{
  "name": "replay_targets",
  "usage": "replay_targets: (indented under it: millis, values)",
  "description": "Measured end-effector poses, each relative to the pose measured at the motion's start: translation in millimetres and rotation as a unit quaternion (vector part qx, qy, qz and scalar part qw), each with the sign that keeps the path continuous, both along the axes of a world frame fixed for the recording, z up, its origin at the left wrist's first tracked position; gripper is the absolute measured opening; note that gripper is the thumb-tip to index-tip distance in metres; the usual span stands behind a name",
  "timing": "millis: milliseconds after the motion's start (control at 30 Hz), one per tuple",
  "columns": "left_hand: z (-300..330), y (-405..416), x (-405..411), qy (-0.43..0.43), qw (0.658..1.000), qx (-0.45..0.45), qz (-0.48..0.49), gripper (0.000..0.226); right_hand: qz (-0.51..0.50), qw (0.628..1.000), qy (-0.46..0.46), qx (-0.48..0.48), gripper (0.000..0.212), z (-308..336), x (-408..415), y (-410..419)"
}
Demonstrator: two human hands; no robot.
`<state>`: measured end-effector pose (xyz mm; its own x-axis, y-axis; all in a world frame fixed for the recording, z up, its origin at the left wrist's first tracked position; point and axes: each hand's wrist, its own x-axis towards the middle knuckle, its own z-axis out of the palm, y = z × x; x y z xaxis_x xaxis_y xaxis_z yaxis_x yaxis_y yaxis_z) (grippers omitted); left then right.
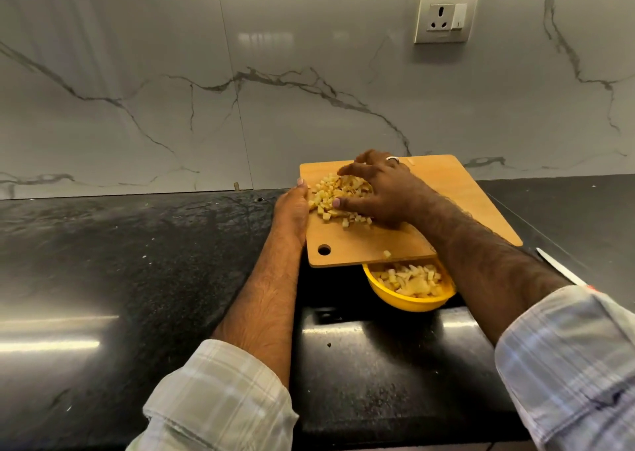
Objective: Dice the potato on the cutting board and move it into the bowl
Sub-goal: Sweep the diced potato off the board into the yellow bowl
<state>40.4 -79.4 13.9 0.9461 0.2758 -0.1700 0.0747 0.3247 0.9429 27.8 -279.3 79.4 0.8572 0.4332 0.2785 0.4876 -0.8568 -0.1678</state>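
Observation:
A wooden cutting board (443, 196) is tilted up over a yellow bowl (410, 301), its near edge covering the bowl's far rim. Diced potato (328, 199) lies in a heap on the board's left half. My left hand (292, 210) grips the board's left edge, thumb on top. My right hand (381, 189), a ring on one finger, lies over the heap with fingers spread and curved, touching the pieces. More diced potato (414, 280) fills the bowl. One loose cube (387, 253) sits near the board's lower edge.
A knife (563, 272) lies on the black counter (137, 261) to the right, partly hidden behind my right forearm. A marble backsplash with a wall socket (446, 16) rises behind the board. A seam in the counter runs just left of the bowl.

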Motion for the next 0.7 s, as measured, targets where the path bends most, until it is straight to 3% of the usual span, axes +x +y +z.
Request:
replay_targets:
  millis: [133,300,367,700]
  values:
    - [-1.6,-1.9,0.7,-0.005,1.000,0.004,0.003,0.038,0.002,1.000,-0.014,0.013,0.066,-2.0,-3.6,-6.0]
    - [6.7,-7.0,-8.7,-0.061,0.997,0.031,0.025,0.030,-0.002,0.999,-0.045,0.004,0.057,-1.5,-13.3,-14.9]
    - [7.7,-6.6,-10.3,-0.094,0.994,0.048,0.034,0.038,-0.005,0.998,-0.058,0.008,0.054,-2.8,-19.7,-17.6]
    - [8.4,-8.4,-12.5,-0.122,0.991,0.056,0.023,0.031,-0.020,0.996,-0.075,0.043,0.041,-23.8,-63.0,-39.8]
